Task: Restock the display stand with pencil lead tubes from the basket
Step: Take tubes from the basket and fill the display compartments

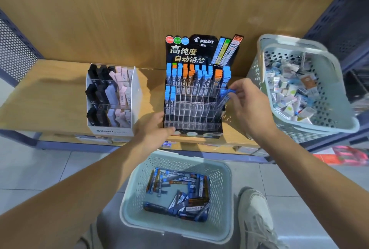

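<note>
A black Pilot display stand (194, 113) with clear tiered slots stands on the wooden shelf. Its top row holds several blue- and orange-capped lead tubes; two blue ones sit at the left of the second row, and the lower rows hold none. My right hand (246, 105) pinches a blue-capped lead tube (224, 99) at the stand's right side, tilted over the second row. My left hand (154, 129) rests against the stand's lower left front corner. On the floor below, a pale green basket (176, 226) holds several blue lead tubes (179, 194).
A clear box of black, grey and pink erasers (111, 97) stands left of the stand. A second pale green basket (299, 93), full of small boxed items, sits on the shelf at the right. A wooden back panel rises behind. My shoe (257, 218) is beside the floor basket.
</note>
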